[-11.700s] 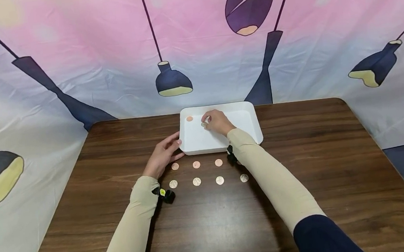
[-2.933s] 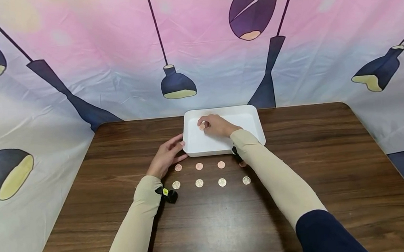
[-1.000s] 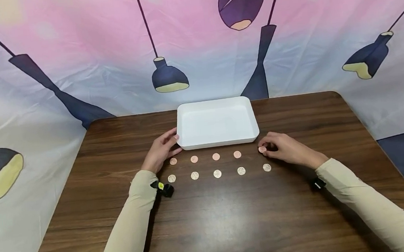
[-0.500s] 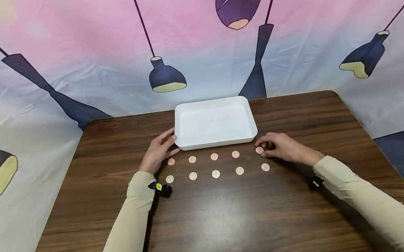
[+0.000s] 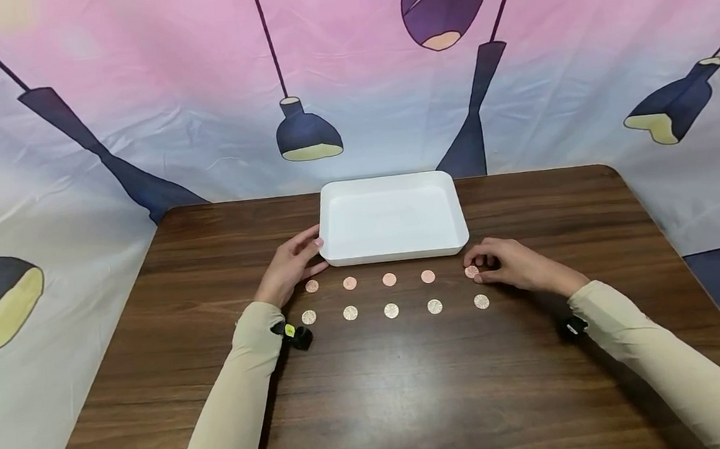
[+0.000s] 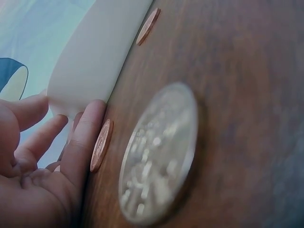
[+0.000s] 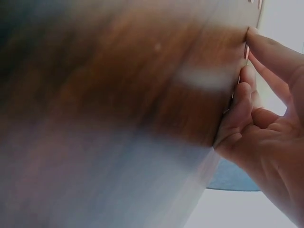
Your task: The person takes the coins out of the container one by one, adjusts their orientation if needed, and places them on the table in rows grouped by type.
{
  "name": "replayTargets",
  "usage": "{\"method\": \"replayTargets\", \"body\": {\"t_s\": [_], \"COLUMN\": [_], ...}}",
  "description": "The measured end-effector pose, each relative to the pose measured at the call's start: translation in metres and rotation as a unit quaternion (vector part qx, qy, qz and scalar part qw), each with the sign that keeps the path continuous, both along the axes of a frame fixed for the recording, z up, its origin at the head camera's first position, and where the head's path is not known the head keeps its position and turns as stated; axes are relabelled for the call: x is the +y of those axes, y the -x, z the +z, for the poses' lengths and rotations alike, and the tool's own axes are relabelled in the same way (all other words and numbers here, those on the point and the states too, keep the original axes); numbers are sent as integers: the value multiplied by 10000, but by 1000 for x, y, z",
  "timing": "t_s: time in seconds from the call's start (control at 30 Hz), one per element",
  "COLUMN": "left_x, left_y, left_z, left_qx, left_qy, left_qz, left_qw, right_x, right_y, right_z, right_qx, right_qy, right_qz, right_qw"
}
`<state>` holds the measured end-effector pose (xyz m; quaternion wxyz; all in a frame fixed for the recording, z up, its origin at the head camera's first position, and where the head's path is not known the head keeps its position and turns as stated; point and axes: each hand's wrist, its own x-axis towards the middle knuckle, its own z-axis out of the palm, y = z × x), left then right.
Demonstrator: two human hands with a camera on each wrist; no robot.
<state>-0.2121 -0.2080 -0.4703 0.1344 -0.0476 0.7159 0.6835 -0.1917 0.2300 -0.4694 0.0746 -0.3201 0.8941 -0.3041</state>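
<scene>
In the head view, my left hand [image 5: 290,267] rests at the left front corner of a white tray [image 5: 395,256], fingers extended and touching its side. The left wrist view shows a copper-coloured coin [image 6: 101,145] beside a fingertip and a silvery coin [image 6: 159,154] nearer the camera. My right hand [image 5: 512,264] is low at the table, right of the tray. Its thumb and fingertips pinch the edges of a copper-coloured coin [image 5: 471,271] at the right end of the back row. In the right wrist view, the fingertips [image 7: 254,32] meet the tabletop.
A back row of copper-coloured coins [image 5: 389,279] and a front row of silvery coins [image 5: 391,311] lie before the tray on the brown wooden table [image 5: 376,396]. Behind the table hangs a cloth [image 5: 207,123] printed with lamps.
My right hand has moved from inside the tray to the back row's right end with a copper-coloured coin. A silvery coin has joined the front row. My left hand stays at the tray.
</scene>
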Motion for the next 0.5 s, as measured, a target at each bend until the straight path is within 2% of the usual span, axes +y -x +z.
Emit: {"method": "replayTargets", "body": {"t_s": [0.33, 0.4, 0.5], "left_x": [0, 1, 3], "left_y": [0, 1, -3], "left_z": [-3, -3, 1], "left_qx": [-110, -148, -54], "left_qy": [-44, -53, 207], "left_qz": [58, 76, 231], "left_qw": [9999, 9998, 9995], "right_x": [4, 5, 5], "right_y": [3, 4, 1], "right_z": [1, 1, -2], "right_qx": [-206, -339, -422], "right_qy": [-16, 41, 165], "right_qz": [-54, -180, -493], "right_qw": [9998, 9993, 9978]}}
